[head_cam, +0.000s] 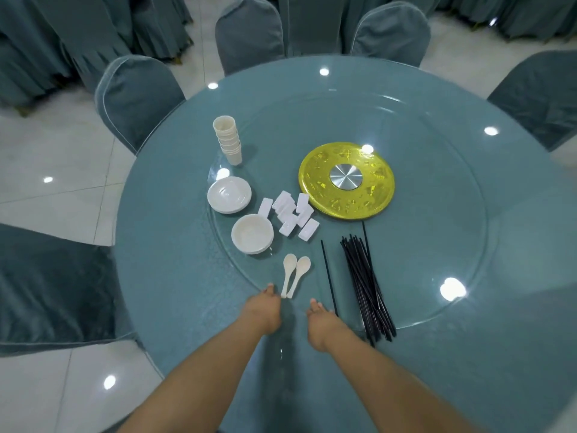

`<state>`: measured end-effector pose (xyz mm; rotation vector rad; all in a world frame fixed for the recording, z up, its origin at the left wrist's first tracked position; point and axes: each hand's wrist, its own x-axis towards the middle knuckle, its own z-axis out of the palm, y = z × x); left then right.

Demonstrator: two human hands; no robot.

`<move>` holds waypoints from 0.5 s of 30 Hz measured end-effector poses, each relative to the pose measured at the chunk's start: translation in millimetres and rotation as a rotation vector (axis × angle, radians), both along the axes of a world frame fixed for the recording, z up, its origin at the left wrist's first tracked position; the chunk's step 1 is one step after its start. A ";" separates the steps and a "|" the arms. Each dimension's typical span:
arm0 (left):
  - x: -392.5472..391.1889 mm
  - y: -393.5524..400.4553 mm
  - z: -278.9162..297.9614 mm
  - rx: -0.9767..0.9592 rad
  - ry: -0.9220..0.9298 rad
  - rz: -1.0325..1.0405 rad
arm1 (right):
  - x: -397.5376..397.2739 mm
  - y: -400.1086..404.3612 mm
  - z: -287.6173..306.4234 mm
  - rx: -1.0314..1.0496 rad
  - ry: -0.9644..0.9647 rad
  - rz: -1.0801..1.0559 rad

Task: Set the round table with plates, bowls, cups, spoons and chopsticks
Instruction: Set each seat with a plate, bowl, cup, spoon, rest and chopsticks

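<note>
Left fingers [269, 289] touching spoons [293, 275] handle ends; right hand [321, 323] beside.

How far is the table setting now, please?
Nothing is laid at any seat. The cups, plates, bowls and chopsticks sit grouped together. The left hand touches the spoons; the right hand is empty. All places remain.
</note>
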<state>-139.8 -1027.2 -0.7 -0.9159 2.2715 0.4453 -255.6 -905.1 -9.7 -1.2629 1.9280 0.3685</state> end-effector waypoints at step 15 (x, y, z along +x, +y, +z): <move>-34.0 69.0 7.3 0.072 0.024 -0.302 | -66.3 81.1 10.3 0.046 0.032 -0.134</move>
